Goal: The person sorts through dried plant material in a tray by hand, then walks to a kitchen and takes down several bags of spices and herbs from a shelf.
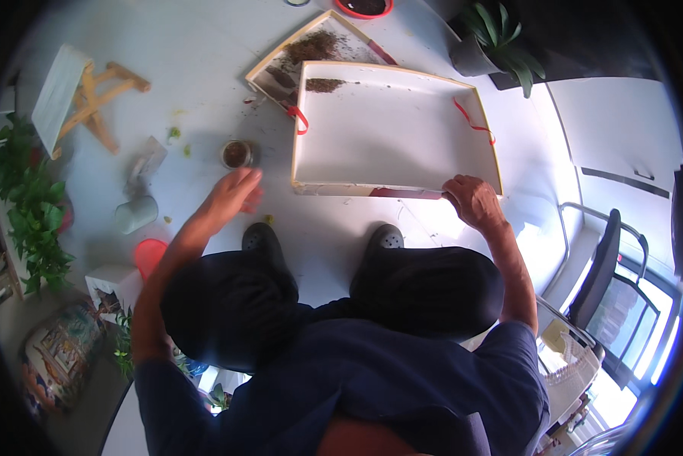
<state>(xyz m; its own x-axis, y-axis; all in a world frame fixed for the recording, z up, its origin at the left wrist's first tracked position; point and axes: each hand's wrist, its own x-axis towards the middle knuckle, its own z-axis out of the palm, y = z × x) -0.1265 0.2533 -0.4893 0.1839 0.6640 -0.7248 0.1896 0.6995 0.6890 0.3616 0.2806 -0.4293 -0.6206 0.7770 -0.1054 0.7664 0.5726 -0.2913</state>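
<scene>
A shallow white box (402, 133) with pale wooden edges and red ribbons lies before my feet. Dark soil (324, 85) is gathered in its far left corner. My right hand (474, 201) grips the near rim close to the right corner, thumb and fingers closed over it. Off to the left, my left hand (235, 196) hovers with its fingers stretched out and nothing seen in them. Just beyond those fingertips stands a small glass jar (237, 154) with brown contents. Partly under the white box, a second box (300, 34) sits askew, strewn with soil.
A red-rimmed bowl of soil (366, 6) and a potted plant (474, 57) stand at the back. On the left are a folding stool (60, 95), a fallen pale cup (136, 215), a clear block-like container (145, 161) and leafy plants (34, 205). A chair (596, 273) is at right.
</scene>
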